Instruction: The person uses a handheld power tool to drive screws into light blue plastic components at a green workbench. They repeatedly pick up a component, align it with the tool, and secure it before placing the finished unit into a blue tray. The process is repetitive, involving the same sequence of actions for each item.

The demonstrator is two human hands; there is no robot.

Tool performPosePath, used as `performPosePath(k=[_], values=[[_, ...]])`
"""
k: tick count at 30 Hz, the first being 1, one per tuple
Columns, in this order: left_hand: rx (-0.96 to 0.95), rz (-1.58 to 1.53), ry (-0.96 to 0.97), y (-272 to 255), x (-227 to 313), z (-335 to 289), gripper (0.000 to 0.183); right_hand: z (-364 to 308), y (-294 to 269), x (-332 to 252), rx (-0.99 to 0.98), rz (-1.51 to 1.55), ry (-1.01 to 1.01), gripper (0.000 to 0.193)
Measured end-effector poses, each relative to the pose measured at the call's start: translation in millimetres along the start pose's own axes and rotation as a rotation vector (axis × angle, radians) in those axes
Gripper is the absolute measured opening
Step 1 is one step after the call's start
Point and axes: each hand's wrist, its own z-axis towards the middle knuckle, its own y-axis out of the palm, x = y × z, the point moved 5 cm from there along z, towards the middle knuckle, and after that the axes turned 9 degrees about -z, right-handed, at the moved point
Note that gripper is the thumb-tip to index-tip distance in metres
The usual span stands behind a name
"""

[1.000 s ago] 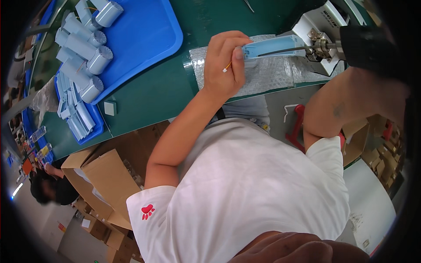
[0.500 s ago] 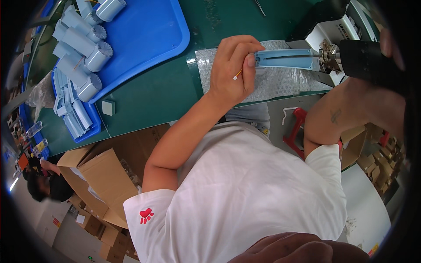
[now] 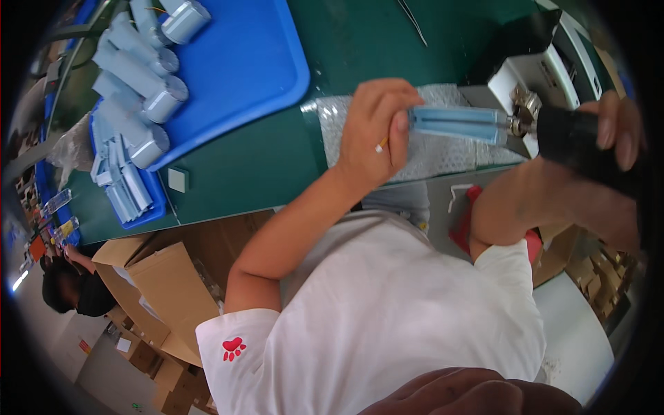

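Observation:
My left hand (image 3: 377,131) is closed around the left end of a light-blue, trough-shaped plastic housing (image 3: 456,123), its open side showing. A yellow wire (image 3: 382,143) with a small white plug sticks out by my fingers. In my right hand (image 3: 617,130), at the right edge, is a black-bodied power screwdriver (image 3: 570,131); the fingers lie around its body, partly lost in the dark rim. Its slim metal shaft (image 3: 522,127) points left and meets the housing's right end. Whether a screw sits there cannot be made out.
Bubble wrap (image 3: 429,155) lies under the housing. Behind the screwdriver are shiny metal parts (image 3: 529,102) and a black-and-white box (image 3: 512,76). A blue tray (image 3: 242,76) holds several light-blue housings (image 3: 135,69); a smaller blue tray (image 3: 160,207) holds narrow parts. Tweezers (image 3: 413,22) lie far back.
My left hand and the housing have come nearer my body. The screwdriver has moved the same way, and its shaft now shows apart from the shiny metal parts. The view has shifted slightly.

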Motion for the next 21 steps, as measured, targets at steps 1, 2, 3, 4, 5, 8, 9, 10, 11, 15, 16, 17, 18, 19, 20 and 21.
performPosePath(k=[1, 2, 3, 4, 5, 8, 9, 10, 11, 15, 16, 17, 18, 19, 20, 21], values=[[-0.02, -0.002, -0.014, 0.3, 1.9, -0.2, 0.026, -0.5, -2.2, -2.4, 0.018, 0.014, -0.007, 0.07], [-0.022, 0.005, -0.019, -0.3, 3.4, 0.9, 0.026, 0.2, -3.6, -4.0, 0.032, 0.035, -0.014, 0.07], [-0.026, 0.003, -0.025, 0.3, 4.5, 0.7, 0.026, 0.7, -4.5, -5.5, 0.045, 0.04, -0.018, 0.071], [-0.03, 0.0, -0.031, 0.6, 4.5, 0.8, 0.026, 1.7, -4.5, -6.7, 0.055, 0.049, -0.02, 0.071], [-0.033, 0.007, -0.035, 0.3, 2.6, -1.5, 0.025, 1.5, -4.1, -5.8, 0.064, 0.055, -0.016, 0.071], [-0.032, -0.005, -0.049, -0.8, 5.0, -1.0, 0.025, -3.9, 4.0, -7.0, 0.066, 0.022, 0.009, 0.081], [-0.037, -0.01, -0.06, -0.8, 5.4, -1.3, 0.025, -6.9, 15.9, -5.8, 0.06, -0.001, 0.02, 0.086], [-0.035, -0.013, -0.055, -0.6, 6.1, -0.2, 0.025, -7.1, 16.6, -2.4, 0.043, 0.038, 0.019, 0.091], [-0.032, -0.016, -0.054, -1.0, 6.9, -1.3, 0.025, -8.7, 17.7, 0.6, 0.024, 0.076, 0.02, 0.097], [-0.04, -0.001, -0.046, -0.5, 7.6, 0.4, 0.025, -11.9, 14.4, 8.1, 0.02, 0.228, 0.075, 0.111], [-0.061, -0.015, -0.062, -1.9, 7.2, 2.6, 0.025, -10.1, 14.4, 11.0, 0.023, 0.245, 0.107, 0.109], [-0.077, -0.028, -0.079, -2.1, 7.2, 7.1, 0.026, -3.5, 15.0, 5.8, 0.02, 0.22, 0.13, 0.103], [-0.095, -0.042, -0.094, -2.6, 7.0, 12.0, 0.026, 2.2, 15.6, 0.1, 0.021, 0.192, 0.15, 0.097], [-0.129, -0.035, -0.076, -6.1, 8.2, 15.8, 0.027, 6.9, 16.6, -6.2, 0.021, 0.163, 0.174, 0.091], [-0.168, -0.031, -0.044, -13.2, 7.0, 24.5, 0.028, 16.8, 9.3, -20.8, 0.036, 0.178, 0.104, 0.085], [-0.194, -0.008, -0.027, -25.3, 4.6, 31.5, 0.029, 31.1, 3.6, -39.5, 0.055, 0.186, -0.029, 0.078]])
